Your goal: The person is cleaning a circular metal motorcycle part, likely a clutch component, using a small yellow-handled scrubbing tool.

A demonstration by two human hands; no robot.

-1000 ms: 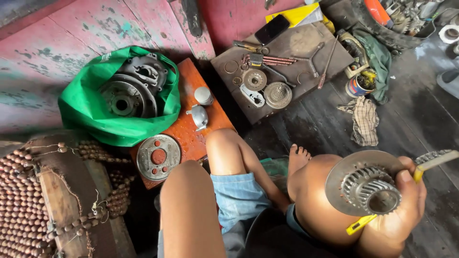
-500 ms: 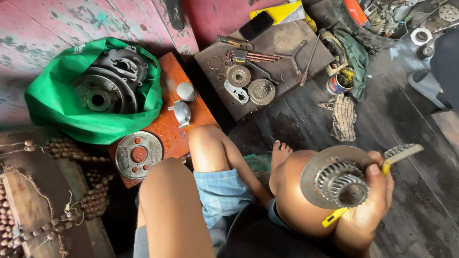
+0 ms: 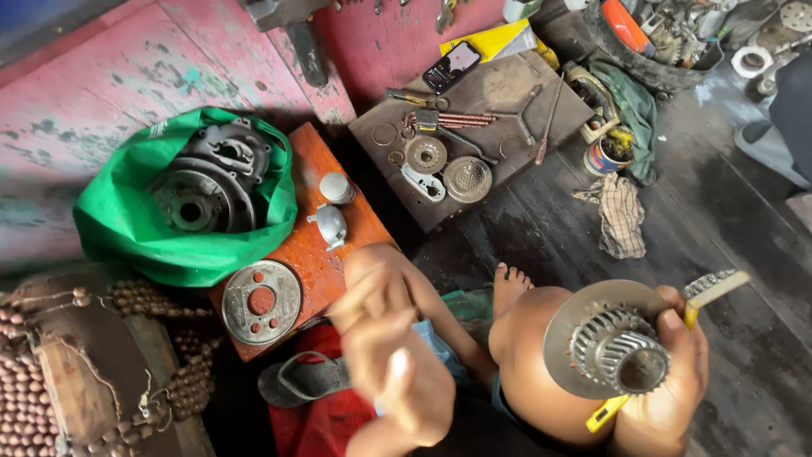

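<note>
My right hand [image 3: 677, 377] grips a round metal disc with a toothed gear hub [image 3: 605, 343], held over my right knee. The same hand also clamps a yellow-handled wire brush [image 3: 715, 286], whose bristle head sticks out past the disc's upper right. My left hand [image 3: 385, 338] is raised in front of my left knee. It is heavily motion-blurred, so its fingers and anything in it cannot be made out. It touches neither the disc nor the brush.
A green bag [image 3: 110, 228] holds engine casings at left. An orange board [image 3: 317, 262] carries a round plate [image 3: 260, 300] and two small silver caps. A wooden board [image 3: 499, 93] holds gears, rings, tools and a phone [image 3: 451, 66]. A tin can [image 3: 607, 152], a checked rag [image 3: 622, 216] and a sandal [image 3: 300, 381] lie nearby.
My left hand has come up into view in front of my knee, blurred by motion. The disc and brush stay held in my right hand; the camera view has shifted.
</note>
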